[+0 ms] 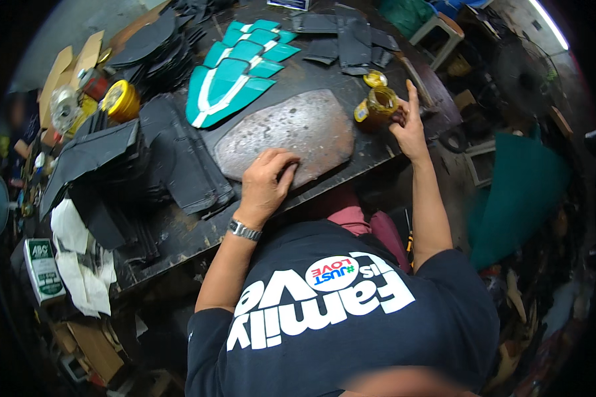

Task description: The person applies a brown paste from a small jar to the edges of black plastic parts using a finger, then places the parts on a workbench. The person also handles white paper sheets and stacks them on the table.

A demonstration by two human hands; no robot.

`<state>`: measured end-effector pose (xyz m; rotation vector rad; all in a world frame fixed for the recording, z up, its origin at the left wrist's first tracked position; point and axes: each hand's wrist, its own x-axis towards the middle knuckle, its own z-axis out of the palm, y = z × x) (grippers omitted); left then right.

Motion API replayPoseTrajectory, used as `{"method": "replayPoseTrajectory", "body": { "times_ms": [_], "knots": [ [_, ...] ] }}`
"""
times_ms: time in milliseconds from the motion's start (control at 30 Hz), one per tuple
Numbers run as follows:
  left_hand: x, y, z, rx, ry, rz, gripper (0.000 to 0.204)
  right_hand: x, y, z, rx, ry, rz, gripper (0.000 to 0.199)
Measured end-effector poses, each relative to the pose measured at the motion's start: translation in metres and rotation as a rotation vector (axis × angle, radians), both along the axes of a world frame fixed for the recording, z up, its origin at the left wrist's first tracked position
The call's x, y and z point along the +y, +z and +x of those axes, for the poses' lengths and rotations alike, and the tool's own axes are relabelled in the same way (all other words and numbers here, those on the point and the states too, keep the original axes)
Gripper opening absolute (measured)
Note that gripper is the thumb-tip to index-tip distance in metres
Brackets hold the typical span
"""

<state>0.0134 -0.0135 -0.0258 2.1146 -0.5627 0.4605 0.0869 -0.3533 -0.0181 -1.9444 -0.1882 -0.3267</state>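
Observation:
My left hand [267, 177], with a metal-banded watch [244, 229] on its wrist, rests on the near edge of a worn grey stone slab [291, 129]. Its fingers are bent, the thumb stands apart from them, and no object shows in it. Over at the right, the thumb and curled fingers of my right hand [411, 132] are at the side of a jar of amber-brown liquid [380, 104], the index finger pointing up. The fingertips look dark; their grip on the jar is partly hidden. A yellow lid [375, 79] lies just behind the jar.
Green pieces with white strips [235, 83] overlap behind the slab. Black sheet pieces [179, 155] are stacked to the left, more [352, 43] at the back. A yellow tub [121, 99] stands far left. The dark table's front edge [351, 171] runs before me; a stool [438, 40] stands beyond.

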Motion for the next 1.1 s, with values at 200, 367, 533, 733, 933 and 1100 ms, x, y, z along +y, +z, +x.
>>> {"method": "replayPoseTrajectory", "body": {
  "times_ms": [200, 367, 533, 733, 933, 1100],
  "knots": [
    [-0.001, 0.001, 0.000, 0.003, -0.008, 0.007, 0.015, 0.032, -0.002, -0.020, -0.005, 0.036, 0.153, 0.119],
    [-0.001, 0.001, 0.000, 0.000, -0.010, -0.002, 0.013, 0.041, -0.006, -0.005, -0.092, -0.007, 0.108, 0.114],
    [0.000, 0.001, 0.001, -0.003, -0.016, 0.012, 0.014, 0.047, 0.001, 0.013, -0.178, -0.127, -0.002, 0.113],
    [-0.001, 0.002, 0.002, 0.006, -0.020, 0.042, 0.015, 0.076, 0.028, 0.054, -0.247, -0.021, 0.221, 0.120],
    [0.001, 0.002, 0.003, 0.037, -0.023, 0.033, 0.017, 0.131, 0.018, 0.107, -0.236, 0.080, 0.070, 0.130],
    [0.001, 0.001, 0.004, 0.023, -0.025, 0.007, 0.013, 0.148, 0.006, 0.127, -0.135, 0.070, -0.108, 0.130]
  ]
}}
